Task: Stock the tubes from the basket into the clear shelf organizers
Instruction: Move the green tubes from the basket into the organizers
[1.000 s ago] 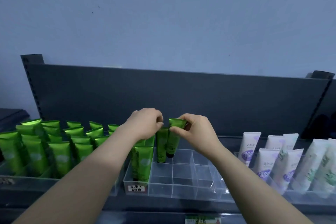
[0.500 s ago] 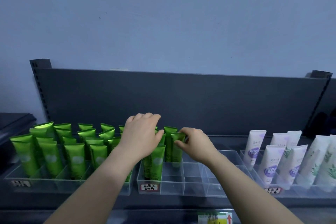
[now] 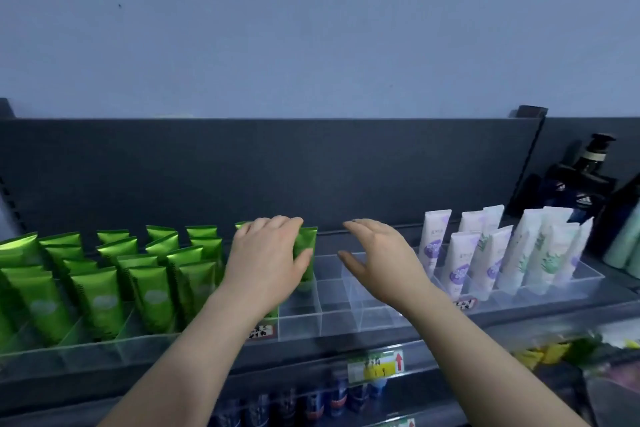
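Left hand (image 3: 266, 263): fingers together, draped over green tubes (image 3: 308, 241), centre frame.
Right hand (image 3: 381, 260): fingers loosely spread above clear organizer's (image 3: 346, 319) open compartments.

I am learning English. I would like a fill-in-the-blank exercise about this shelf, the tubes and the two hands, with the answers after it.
1. The left hand rests on a ____ tube.
2. The right hand is above the clear organizer and holds ____.
3. The white tubes stand to the ____ of the right hand.
Missing words: green; nothing; right.
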